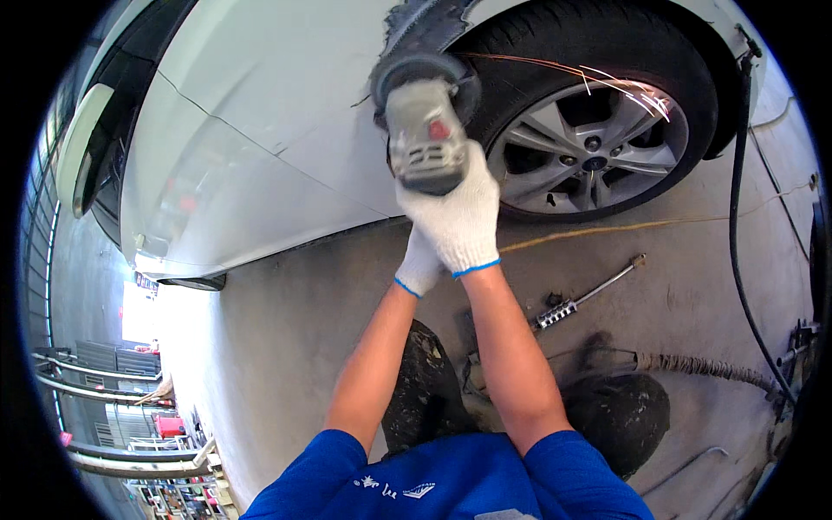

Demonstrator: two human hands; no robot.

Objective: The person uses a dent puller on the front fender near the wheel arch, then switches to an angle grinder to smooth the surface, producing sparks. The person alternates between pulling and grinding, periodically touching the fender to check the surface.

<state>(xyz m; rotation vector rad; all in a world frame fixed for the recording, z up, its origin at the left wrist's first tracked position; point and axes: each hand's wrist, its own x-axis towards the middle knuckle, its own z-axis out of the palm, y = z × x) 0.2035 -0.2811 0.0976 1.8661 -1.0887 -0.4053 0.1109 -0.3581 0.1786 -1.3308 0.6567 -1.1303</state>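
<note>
While sparks fly across the wheel, the right hand has its fingers wrapped around the angle grinder at the wheel-arch edge; the left hand braces beneath (grip hidden); grinding underway, steady pressure needed.

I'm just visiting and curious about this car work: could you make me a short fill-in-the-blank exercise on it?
1. Both hands wear ____ knit gloves.
2. The right hand grips a grey angle grinder that throws ____ across the wheel.
3. The car's body panel is ____.
4. A long metal tool lies on the ____ floor.

Missing words: white; sparks; white; concrete
</note>
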